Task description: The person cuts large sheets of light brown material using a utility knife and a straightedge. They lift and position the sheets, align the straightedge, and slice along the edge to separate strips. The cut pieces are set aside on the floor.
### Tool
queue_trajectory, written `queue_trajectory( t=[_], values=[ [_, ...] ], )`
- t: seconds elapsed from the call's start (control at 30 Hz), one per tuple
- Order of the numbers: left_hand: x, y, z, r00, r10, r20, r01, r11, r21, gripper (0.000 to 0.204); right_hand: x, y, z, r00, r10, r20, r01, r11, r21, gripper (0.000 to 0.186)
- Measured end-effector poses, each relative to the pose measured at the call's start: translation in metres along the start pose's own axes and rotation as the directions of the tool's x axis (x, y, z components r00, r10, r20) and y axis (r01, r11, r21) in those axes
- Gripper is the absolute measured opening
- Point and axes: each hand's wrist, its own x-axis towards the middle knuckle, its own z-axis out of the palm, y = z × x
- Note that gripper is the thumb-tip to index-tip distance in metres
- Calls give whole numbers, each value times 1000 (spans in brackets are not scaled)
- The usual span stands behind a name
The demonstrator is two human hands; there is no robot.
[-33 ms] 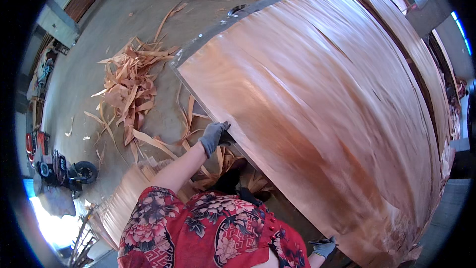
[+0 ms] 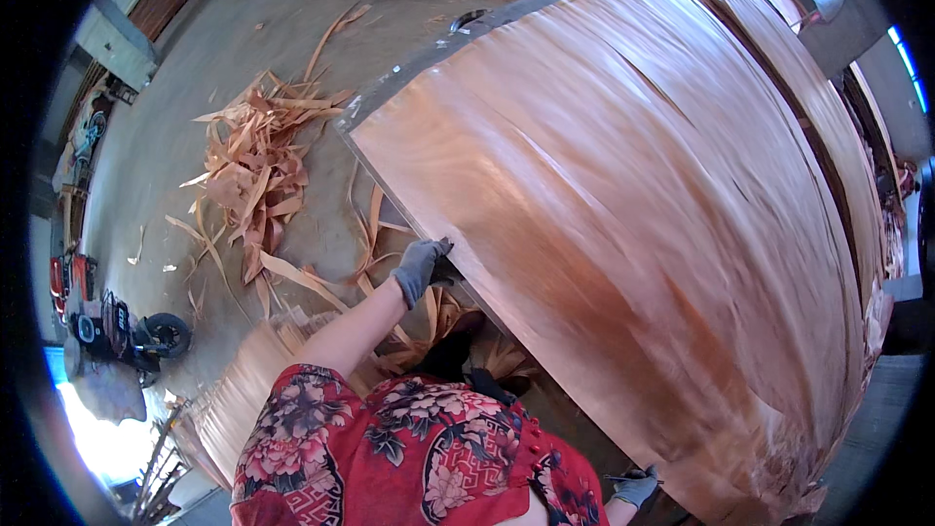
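Veneer point(image 2: 623, 234), one broad sheet, lay over the worktop point(image 2: 440, 54) almost exactly as it had in the earlier frame, and I could find no clear shift in either of my hands. Its face was thin tan wood, silky and wavy, streaked with darker brown, with long narrow splits along the grain and a ragged, crumpled patch toward the near right corner. Bare grey worktop showed as a strip along the left edge. My left hand point(image 2: 421, 271), in a grey glove, had its fingers bent at the near edge, partway along from the left corner, their tips against the sheet's rim; with its underside in shadow, I could not tell whether they pinched it. My right hand point(image 2: 635, 489), gloved alike, was farther down that edge, close beside the sheet, with a thin dark object point(image 2: 617, 477) at its fingers; whether they were closed I could not tell. Curled strips lay heaped point(image 2: 258, 175) on the floor point(image 2: 224, 39) off the left corner.
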Motion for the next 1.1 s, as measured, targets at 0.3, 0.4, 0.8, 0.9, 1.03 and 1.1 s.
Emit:
queue_trajectory(
  t=[0.3, 0.4, 0.8, 0.9, 1.03, 1.1],
  values=[
    [13, -6, -4, 999, 35, -12, -36, 997, -64, 44, -43, 3, 10, 929, -111, 353, 145, 987, -69, 21],
    [21, 2, -20, 992, -24, 125, 14, 997, 80, 40, -20, 7, 16, 981, -88, 173, 99, 994, -52, 12],
    [-3, -9, 90, 255, 620, 742, -288, -684, 670, 65, -23, 18, 41, 969, -228, -99, 207, 960, -189, 27],
    [-39, -10, 124, 85, 589, 803, -254, -767, 589, 72, -42, 5, 39, 974, -178, -140, 149, 969, -196, 30],
    [-86, 5, 157, 43, 526, 849, -393, -773, 499, 72, -38, 16, 33, 982, -140, -125, 124, 984, -125, 29],
    [-83, 2, 160, 149, 504, 851, -395, -758, 519, 72, -39, 17, 40, 986, -125, -109, 112, 987, -118, 28]
  ],
)
